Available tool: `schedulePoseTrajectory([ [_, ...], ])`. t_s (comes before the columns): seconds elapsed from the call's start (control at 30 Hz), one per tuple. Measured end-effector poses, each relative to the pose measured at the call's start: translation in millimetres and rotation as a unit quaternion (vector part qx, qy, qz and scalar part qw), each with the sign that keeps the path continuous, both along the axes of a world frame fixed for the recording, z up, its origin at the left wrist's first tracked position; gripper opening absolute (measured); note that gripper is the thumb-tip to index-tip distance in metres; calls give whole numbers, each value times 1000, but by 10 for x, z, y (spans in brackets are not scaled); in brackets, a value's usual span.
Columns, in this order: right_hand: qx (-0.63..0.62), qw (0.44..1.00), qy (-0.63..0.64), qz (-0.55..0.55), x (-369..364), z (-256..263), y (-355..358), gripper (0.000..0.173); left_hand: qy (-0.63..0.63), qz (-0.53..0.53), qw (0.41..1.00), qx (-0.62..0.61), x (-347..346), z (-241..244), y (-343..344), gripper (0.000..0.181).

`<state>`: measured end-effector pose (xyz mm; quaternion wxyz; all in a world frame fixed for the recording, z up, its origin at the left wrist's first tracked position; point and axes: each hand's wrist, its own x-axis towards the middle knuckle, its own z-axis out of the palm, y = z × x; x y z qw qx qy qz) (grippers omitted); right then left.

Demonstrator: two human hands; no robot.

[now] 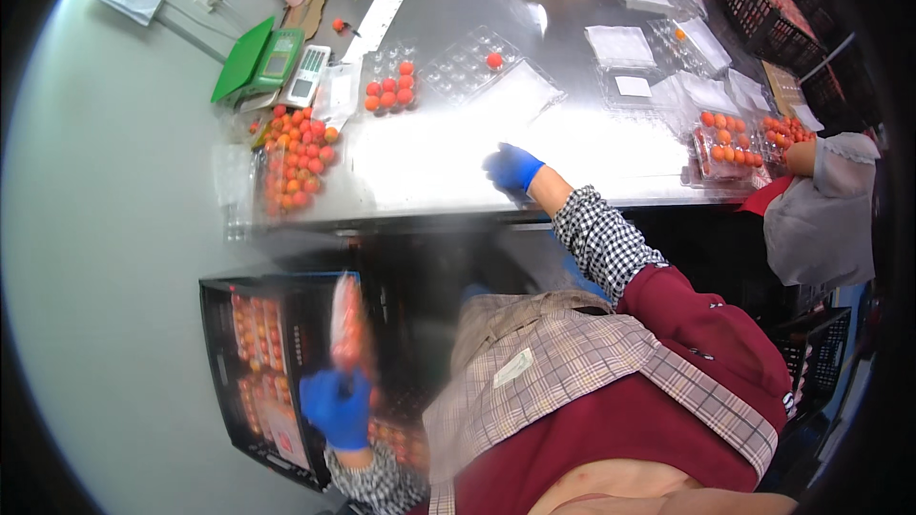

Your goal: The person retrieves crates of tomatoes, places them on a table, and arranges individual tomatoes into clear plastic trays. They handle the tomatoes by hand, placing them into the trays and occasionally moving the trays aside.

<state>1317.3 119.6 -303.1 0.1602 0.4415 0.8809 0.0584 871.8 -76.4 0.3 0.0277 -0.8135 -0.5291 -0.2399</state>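
Observation:
My left hand (336,409), in a blue glove, grips the end of a clear pack of tomatoes (348,322), held on edge and blurred, beside a black crate (215,343) of packed tomatoes. My right hand (517,167), also gloved in blue, is over the steel table (429,193) near its front edge; its fingers look bent and nothing shows in them. Beyond it lie a clear tray (469,61) with one tomato and a clear tray (390,89) partly filled with tomatoes. Loose tomatoes (297,157) are heaped at the table's left end.
A green scale (275,61) stands at the back left. Open clear packs (619,46) with white liners lie on the right half of the table, near filled tomato packs (726,139). A co-worker's arm (801,157) reaches in at the right. Black crates (773,14) stand beyond.

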Motion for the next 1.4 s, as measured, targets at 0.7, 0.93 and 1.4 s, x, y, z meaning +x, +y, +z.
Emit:
schedulePoseTrajectory([
  [0.7, -145, 371, 678, -618, 233, 338, 1387, 24, 68, -319, 931, -163, 2248, -1689, 4966, 81],
  [0.93, -112, 614, 598, -503, -103, 4, 1343, 22, 161, -197, 932, -260, 2850, -1985, 4622, 103],
  [1.4, -23, 601, 694, -396, 738, 972, 946, 28, -53, -264, 829, -491, 3417, -1838, 3877, 30],
])
